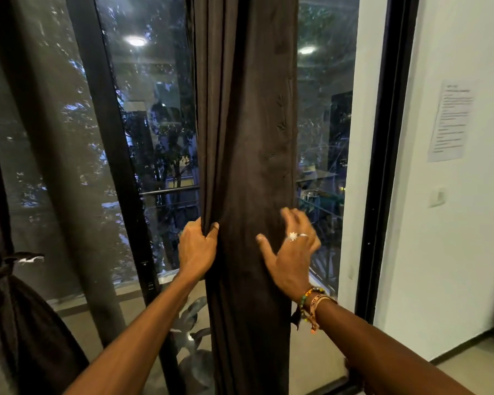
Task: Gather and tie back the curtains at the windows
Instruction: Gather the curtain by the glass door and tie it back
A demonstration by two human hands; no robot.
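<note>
Left hand (197,249) gripped the left-hand folds of the dark curtain (246,124), thumb in front and fingers curled behind. This grip appeared intended to stop the collected pleats from spreading out again. Right hand (290,252) lay open against the curtain's right side, fingers spread and slightly blurred, thumb extended, holding nothing. That placement suited sweeping the loose right edge towards the gripped folds.

The curtain hung upright as a narrow column between the two hands, in front of the window glass (154,124). No tie was visible on it. Judgement: gathering was well advanced on this panel, and tying had not yet begun.

A ring (293,236) and beaded bracelets (314,303) were worn on the right hand and wrist.

At far left, well apart from both hands, a second curtain (17,309) was bundled and bound by a knotted tie (0,270), showing the finished condition required. A black window frame (106,138) stood between the two curtains. On the white wall (454,252) at right, a printed sheet (451,121) and a switch (438,196) were fixed; the text was too blurred to read.
</note>
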